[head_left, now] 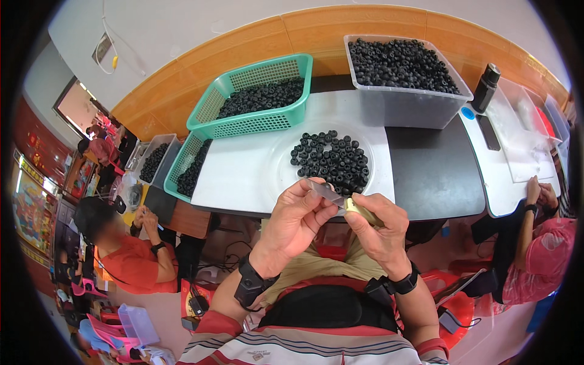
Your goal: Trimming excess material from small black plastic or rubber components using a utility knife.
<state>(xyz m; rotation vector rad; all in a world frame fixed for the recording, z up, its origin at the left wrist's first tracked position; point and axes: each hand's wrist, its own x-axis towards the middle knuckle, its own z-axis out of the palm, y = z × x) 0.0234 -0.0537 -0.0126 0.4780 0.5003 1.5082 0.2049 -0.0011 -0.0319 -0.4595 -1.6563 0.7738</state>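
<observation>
Hands (295, 222) hold a flat strip (326, 193) and rounded pale piece (363, 211).

Black bottle (485, 91), dark phone-like slab (488, 133) on white tabletop (502, 198), person in orange-red (137, 265), yellow-tipped wall cord (114, 62)

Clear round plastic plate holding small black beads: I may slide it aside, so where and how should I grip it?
Likely pinch the clear plate by its left rim, from the left: the black beads lie mostly right, leaving that rim bare.

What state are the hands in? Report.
Left hand: fingers at a greyish strip; grip cannot be told.
Right hand: closed, holding a pale yellow piece.
</observation>
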